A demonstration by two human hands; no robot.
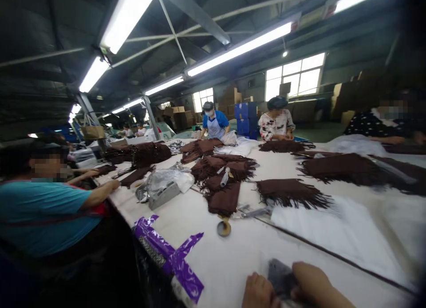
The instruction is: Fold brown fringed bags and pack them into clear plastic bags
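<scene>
At the bottom edge my left hand (261, 292) and my right hand (314, 286) are together on the white table (239, 246), both closed round a small grey object (281, 277) that I cannot make out. Only the tops of the hands show. A sheet of white plastic bags (329, 230) lies just beyond my right hand, and a brown fringed fabric piece (291, 192) lies behind that. Scissors (253, 211) rest near the middle of the table.
Piles of brown fringed pieces (221, 177) and more such pieces (353, 168) cover the table. Purple tape (173, 254) marks the near left edge. A person in a teal shirt (40, 210) sits at left; other people work at the far side. Cardboard boxes stand behind.
</scene>
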